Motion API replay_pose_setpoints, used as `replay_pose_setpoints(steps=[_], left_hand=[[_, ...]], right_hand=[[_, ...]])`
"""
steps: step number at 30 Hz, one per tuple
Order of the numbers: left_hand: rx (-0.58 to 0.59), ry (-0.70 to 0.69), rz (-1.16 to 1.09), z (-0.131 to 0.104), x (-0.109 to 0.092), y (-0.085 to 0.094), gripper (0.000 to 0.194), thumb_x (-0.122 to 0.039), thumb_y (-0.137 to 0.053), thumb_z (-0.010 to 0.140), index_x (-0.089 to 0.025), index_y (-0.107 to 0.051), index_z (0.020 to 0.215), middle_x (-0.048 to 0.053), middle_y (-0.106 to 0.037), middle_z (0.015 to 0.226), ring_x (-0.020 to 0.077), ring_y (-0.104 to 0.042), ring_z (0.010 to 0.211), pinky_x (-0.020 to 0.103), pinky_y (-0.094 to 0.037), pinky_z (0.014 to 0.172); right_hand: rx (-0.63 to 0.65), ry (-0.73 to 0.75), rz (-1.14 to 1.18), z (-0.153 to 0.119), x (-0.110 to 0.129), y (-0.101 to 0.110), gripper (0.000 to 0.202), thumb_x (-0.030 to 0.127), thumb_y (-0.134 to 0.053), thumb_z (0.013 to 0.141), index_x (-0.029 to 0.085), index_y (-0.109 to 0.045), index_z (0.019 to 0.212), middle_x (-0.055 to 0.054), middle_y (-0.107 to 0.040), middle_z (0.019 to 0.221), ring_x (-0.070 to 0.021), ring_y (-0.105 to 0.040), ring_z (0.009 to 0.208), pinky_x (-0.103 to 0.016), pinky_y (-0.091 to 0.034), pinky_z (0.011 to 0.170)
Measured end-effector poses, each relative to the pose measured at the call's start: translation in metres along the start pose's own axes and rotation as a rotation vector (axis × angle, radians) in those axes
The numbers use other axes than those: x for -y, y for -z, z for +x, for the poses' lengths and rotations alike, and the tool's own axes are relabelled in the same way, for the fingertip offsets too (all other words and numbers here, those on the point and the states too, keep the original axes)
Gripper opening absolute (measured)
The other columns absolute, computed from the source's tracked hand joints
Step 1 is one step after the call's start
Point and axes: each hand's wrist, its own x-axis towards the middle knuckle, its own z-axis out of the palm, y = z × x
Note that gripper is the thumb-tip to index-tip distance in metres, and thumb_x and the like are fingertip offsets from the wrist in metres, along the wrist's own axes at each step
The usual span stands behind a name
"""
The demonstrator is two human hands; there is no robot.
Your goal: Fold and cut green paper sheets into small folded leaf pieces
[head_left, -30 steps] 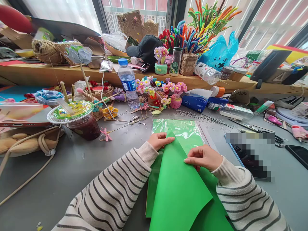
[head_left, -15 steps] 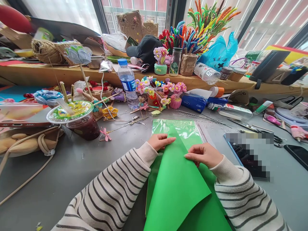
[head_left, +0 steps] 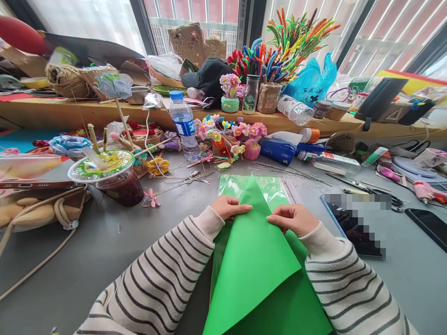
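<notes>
A large green paper sheet (head_left: 256, 260) lies folded over itself, its pointed tip directed away from me and its loose corner at the right. My left hand (head_left: 229, 207) pinches the left side near the tip, thumb or finger on top. On the right edge, slightly lower, my right hand (head_left: 292, 219) grips the same paper between thumb and fingers. Beneath the sheet is a clear plastic packet of green paper (head_left: 228, 184), its upper part showing beyond the tip.
A lidded drink cup (head_left: 120, 184), water bottle (head_left: 184, 130) and crocheted flowers (head_left: 253, 135) stand beyond and left. Scissors (head_left: 193, 177) and thin wires (head_left: 296, 173) lie behind the packet. At right are a tablet (head_left: 349, 228) and phone (head_left: 428, 225). A crowded wooden ledge (head_left: 209, 117) runs behind.
The paper's tip now stands clearer between my hands, and its loose right corner has shifted slightly up and left. Both hands keep their hold. The whole view has shifted a little.
</notes>
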Motion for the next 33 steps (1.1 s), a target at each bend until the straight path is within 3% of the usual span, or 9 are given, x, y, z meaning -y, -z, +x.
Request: replay_pose_setpoints(steps=[9, 14, 17, 23, 33], left_hand=[[-0.067, 0.017, 0.051, 0.0, -0.003, 0.003, 0.035, -0.043, -0.064, 0.048, -0.012, -0.046, 0.046, -0.008, -0.034, 0.038, 0.0024, -0.033, 0.037, 0.016, -0.029, 0.039], [-0.003, 0.039, 0.071, 0.001, -0.001, 0.004, 0.038, -0.047, -0.062, 0.049, -0.012, -0.046, 0.045, -0.009, -0.03, 0.037, 0.002, -0.03, 0.036, 0.015, -0.029, 0.037], [-0.023, 0.042, 0.099, 0.001, -0.001, 0.006, 0.038, -0.047, -0.062, 0.049, -0.013, -0.046, 0.044, -0.008, -0.03, 0.035, 0.0023, -0.03, 0.035, 0.015, -0.028, 0.036], [-0.007, 0.081, 0.116, 0.0, -0.003, 0.01, 0.035, -0.045, -0.065, 0.045, -0.012, -0.056, 0.053, -0.007, -0.037, 0.038, 0.0036, -0.036, 0.038, 0.016, -0.034, 0.04], [-0.031, 0.054, 0.168, 0.001, -0.002, 0.013, 0.035, -0.045, -0.065, 0.045, -0.012, -0.055, 0.05, -0.007, -0.04, 0.039, 0.0036, -0.038, 0.039, 0.017, -0.035, 0.041]], right_hand=[[-0.051, -0.015, 0.017, 0.002, 0.002, 0.003, 0.022, 0.034, -0.063, 0.055, 0.013, -0.055, 0.057, 0.005, -0.05, 0.043, -0.006, -0.046, 0.04, -0.019, -0.039, 0.039], [-0.095, -0.001, 0.031, 0.002, 0.001, 0.005, 0.022, 0.034, -0.062, 0.056, 0.013, -0.055, 0.056, 0.005, -0.049, 0.042, -0.0055, -0.045, 0.039, -0.018, -0.039, 0.038], [-0.102, 0.004, 0.039, 0.002, 0.001, 0.006, 0.022, 0.034, -0.062, 0.056, 0.013, -0.055, 0.057, 0.005, -0.049, 0.042, -0.0056, -0.045, 0.039, -0.017, -0.039, 0.038], [-0.171, 0.034, 0.048, 0.003, 0.0, 0.006, 0.023, 0.034, -0.062, 0.055, 0.013, -0.055, 0.057, 0.005, -0.047, 0.042, -0.0055, -0.043, 0.04, -0.017, -0.039, 0.038], [-0.262, 0.085, 0.051, 0.002, -0.003, 0.008, 0.023, 0.035, -0.063, 0.054, 0.014, -0.056, 0.056, 0.005, -0.046, 0.043, -0.0062, -0.043, 0.039, -0.018, -0.038, 0.039]])
